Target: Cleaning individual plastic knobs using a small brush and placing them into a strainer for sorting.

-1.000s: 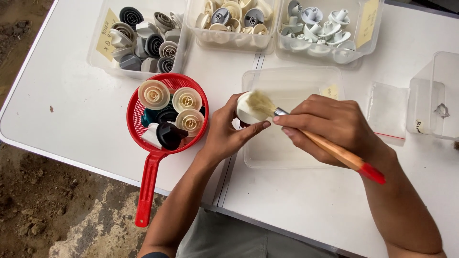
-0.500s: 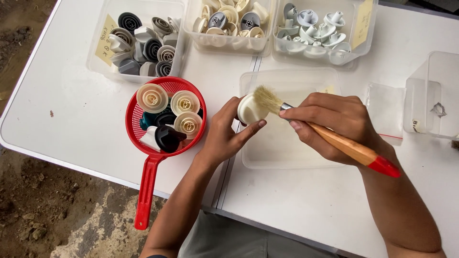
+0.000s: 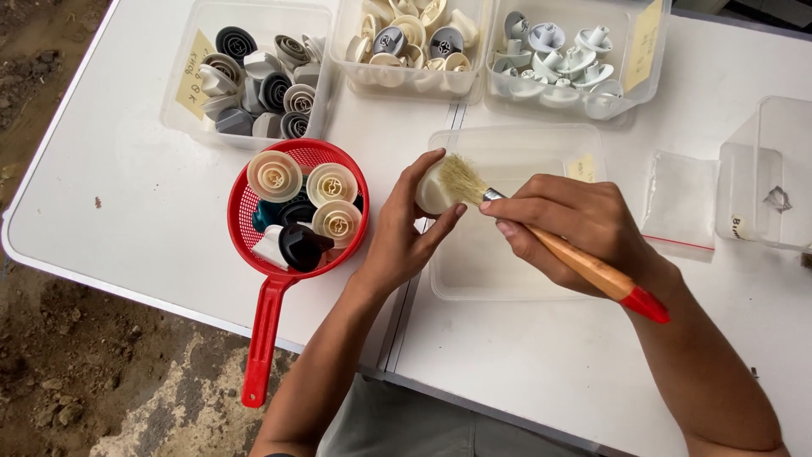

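Head view: my left hand [image 3: 404,239] grips a cream knob [image 3: 433,191] over the clear tray [image 3: 507,279], while my right hand [image 3: 575,224] clasps a brush [image 3: 558,250], bristles touching the knob. A red strainer [image 3: 262,338] of knobs sits just left.

Hands [image 3: 406,233] hold knob [image 3: 434,191]; brush [image 3: 541,237] touching.

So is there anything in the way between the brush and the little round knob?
Nothing visible. The right hand holds the paintbrush, and its bristles lie right against the cream knob pinched in the left hand, above the clear tray.
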